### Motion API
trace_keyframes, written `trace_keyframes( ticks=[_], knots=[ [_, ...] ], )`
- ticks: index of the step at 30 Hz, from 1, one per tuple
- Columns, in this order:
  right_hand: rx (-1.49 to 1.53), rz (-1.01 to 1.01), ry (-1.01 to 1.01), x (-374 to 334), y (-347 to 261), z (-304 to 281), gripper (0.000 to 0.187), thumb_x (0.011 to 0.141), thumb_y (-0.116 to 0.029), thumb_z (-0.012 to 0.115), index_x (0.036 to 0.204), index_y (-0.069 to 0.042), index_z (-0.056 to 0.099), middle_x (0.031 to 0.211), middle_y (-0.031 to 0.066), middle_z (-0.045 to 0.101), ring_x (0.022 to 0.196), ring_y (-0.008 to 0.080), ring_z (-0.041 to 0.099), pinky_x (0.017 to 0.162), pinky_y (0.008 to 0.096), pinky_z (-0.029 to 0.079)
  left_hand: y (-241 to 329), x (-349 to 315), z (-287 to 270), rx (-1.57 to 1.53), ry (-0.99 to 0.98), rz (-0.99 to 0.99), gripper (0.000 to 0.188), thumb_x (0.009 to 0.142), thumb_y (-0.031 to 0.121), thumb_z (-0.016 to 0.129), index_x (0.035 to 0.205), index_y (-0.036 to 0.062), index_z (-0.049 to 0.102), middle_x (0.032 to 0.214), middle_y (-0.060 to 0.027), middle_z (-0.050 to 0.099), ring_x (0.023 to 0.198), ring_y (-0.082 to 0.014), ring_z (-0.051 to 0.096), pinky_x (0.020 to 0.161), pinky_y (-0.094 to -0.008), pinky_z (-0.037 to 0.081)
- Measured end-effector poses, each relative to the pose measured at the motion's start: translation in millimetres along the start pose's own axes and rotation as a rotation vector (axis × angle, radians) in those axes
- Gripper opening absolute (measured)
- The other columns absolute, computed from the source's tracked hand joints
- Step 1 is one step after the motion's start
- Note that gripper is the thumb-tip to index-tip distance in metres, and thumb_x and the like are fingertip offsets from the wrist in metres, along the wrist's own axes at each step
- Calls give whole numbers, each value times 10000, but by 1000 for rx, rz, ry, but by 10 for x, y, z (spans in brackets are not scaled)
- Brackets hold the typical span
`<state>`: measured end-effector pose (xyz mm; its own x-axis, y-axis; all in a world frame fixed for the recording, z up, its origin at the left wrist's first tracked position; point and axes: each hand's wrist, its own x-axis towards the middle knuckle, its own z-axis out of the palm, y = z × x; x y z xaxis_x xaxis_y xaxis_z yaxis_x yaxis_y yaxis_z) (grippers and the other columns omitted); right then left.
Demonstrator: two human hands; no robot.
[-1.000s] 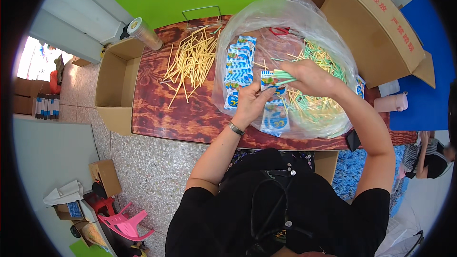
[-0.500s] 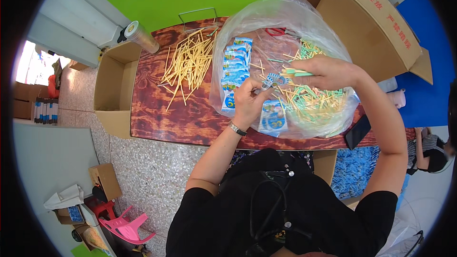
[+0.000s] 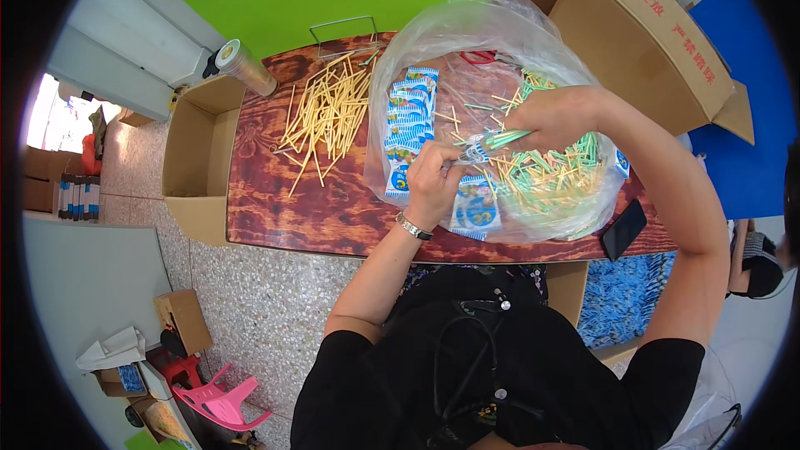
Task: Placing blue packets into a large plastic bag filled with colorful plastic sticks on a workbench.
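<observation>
My left hand is closed on the edge of a small blue-and-white plastic packet, holding it over the clear plastic bag. In my right hand is a bunch of thin green and yellow sticks; their ends are at the packet's mouth. I cannot tell how far in they reach. Below my right hand lies a heap of loose green and yellow sticks on the plastic. A row of overlapping blue-and-white packets lies left of the hands. Another flat packet rests near the table's front edge.
The clear plastic bag spreads over the wooden table. A yellow stick pile lies left, near a wire stand and a lidded tub. Red-handled scissors, a dark phone and a large carton are around.
My right hand has turned and brought the bunch of sticks down and left to the packet's mouth. My left hand keeps its hold on the packet.
</observation>
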<state>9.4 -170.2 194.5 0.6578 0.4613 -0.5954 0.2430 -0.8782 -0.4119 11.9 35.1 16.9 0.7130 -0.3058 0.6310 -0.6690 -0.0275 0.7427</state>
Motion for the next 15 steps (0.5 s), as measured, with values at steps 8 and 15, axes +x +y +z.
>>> trace_keyframes(
  ticks=[8, 15],
  knots=[
    [-288, 164, -107, 114, -135, -52, 297, 882, -288, 597, 863, 6, 637, 786, 218, 656, 761, 396, 636, 696, 479, 493, 20, -4, 32, 59, 32, 83, 267, 678, -98, 714, 886, 26, 602, 846, -99, 637, 692, -188, 608, 602, -267, 491],
    [-321, -53, 206, -14, -353, 25, 375, 802, -261, 719, 954, 52, 579, 821, 248, 653, 809, 410, 639, 740, 474, 500, 65, 12, 79, 51, -9, -7, 356, 661, -85, 735, 981, 11, 611, 905, -124, 635, 773, -263, 625, 673, -319, 504]
  ],
)
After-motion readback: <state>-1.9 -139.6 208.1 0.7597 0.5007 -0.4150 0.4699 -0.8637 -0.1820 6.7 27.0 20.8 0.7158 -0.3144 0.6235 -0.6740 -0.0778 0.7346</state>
